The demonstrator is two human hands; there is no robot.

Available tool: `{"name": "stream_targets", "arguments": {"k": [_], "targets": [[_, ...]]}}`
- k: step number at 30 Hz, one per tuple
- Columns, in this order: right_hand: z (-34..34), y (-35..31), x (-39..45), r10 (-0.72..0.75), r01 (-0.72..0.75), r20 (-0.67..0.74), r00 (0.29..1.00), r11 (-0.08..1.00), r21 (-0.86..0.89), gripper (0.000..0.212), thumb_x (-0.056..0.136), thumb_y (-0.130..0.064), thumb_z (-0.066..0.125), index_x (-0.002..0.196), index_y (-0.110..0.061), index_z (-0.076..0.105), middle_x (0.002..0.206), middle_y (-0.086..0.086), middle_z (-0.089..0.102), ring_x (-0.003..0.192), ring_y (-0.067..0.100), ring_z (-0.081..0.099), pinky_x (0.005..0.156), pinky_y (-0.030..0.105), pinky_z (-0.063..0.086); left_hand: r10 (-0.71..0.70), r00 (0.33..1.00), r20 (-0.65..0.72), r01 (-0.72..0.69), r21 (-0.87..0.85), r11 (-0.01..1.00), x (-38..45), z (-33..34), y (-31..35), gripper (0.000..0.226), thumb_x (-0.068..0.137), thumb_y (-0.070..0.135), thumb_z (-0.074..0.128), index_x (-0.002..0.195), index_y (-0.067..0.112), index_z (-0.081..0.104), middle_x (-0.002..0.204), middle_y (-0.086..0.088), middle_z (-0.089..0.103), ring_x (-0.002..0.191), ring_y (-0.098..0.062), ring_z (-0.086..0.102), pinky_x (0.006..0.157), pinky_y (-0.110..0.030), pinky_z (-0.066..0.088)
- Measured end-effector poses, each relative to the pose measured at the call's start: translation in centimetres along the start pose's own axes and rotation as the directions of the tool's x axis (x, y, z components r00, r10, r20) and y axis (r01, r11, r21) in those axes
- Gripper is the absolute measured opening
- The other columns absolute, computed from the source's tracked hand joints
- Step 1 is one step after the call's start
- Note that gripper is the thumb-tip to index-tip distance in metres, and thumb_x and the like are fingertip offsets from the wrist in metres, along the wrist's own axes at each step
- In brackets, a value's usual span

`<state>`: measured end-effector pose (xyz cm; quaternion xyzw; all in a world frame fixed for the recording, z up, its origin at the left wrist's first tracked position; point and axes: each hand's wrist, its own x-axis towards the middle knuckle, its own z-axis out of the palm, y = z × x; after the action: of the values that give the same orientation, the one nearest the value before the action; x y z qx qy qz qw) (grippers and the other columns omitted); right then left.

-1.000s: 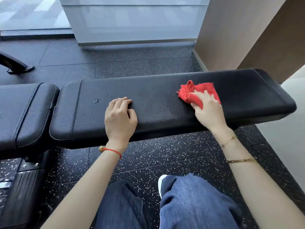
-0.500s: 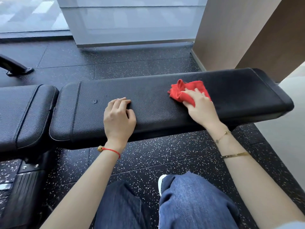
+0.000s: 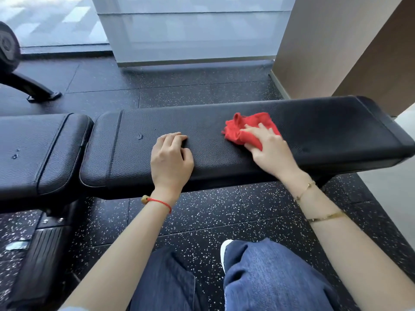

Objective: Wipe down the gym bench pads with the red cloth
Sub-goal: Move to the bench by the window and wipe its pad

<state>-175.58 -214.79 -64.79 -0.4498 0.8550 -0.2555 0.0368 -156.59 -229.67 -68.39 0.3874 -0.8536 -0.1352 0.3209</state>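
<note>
Long pad [image 3: 224,140] running left–right, right hand [image 3: 267,149] fingers pressing red cloth [image 3: 244,129], seemingly flat

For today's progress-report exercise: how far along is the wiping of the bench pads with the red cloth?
Done: nothing provable; no wipe marks show. In hand: the right hand presses the red cloth on the long pad; the left hand rests there. Left: the short pad is untouched, with small marks.
</note>
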Motion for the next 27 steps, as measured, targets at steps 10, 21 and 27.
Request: {"name": "stream_targets", "arguments": {"k": [10, 21, 27], "targets": [[3.6, -6.6, 0.7, -0.282, 0.287, 0.171, 0.944, 0.958, -0.005, 0.046, 0.087, -0.017, 0.059, 0.131, -0.028, 0.052, 0.146, -0.007, 0.044, 0.142, 0.026, 0.028, 0.118, 0.035, 0.012, 0.006, 1.000, -0.012, -0.006, 0.012, 1.000, 0.1, 0.2, 0.1, 0.032, 0.081, 0.014, 0.051, 0.107, 0.009, 0.070, 0.114, -0.006, 0.070, 0.113, -0.027, 0.058, 0.102, -0.037, 0.044], [1.5, -2.4, 5.9, 0.009, -0.008, 0.023, 1.000, 0.997, -0.074, 0.041, 0.090, -0.023, 0.057, 0.130, -0.029, 0.054, 0.143, 0.002, 0.048, 0.139, 0.035, 0.032, 0.114, 0.043, 0.024, 0.004, 1.000, -0.004, -0.004, 0.019, 1.000, 0.1, 0.3, 0.1, 0.030, 0.083, 0.013, 0.054, 0.109, 0.012, 0.070, 0.117, -0.002, 0.069, 0.116, -0.022, 0.057, 0.103, -0.033, 0.042], [3.1, -5.1, 4.2, -0.217, 0.222, 0.130, 0.967, 0.975, -0.028, 0.045, 0.088, -0.020, 0.060, 0.131, -0.028, 0.052, 0.146, -0.005, 0.046, 0.142, 0.027, 0.029, 0.119, 0.036, 0.015, 0.004, 1.000, 0.001, -0.004, 0.016, 1.000, 0.1, 0.2, 0.1, 0.031, 0.083, 0.012, 0.054, 0.109, 0.011, 0.070, 0.118, -0.003, 0.069, 0.116, -0.023, 0.057, 0.104, -0.033, 0.043]]}}
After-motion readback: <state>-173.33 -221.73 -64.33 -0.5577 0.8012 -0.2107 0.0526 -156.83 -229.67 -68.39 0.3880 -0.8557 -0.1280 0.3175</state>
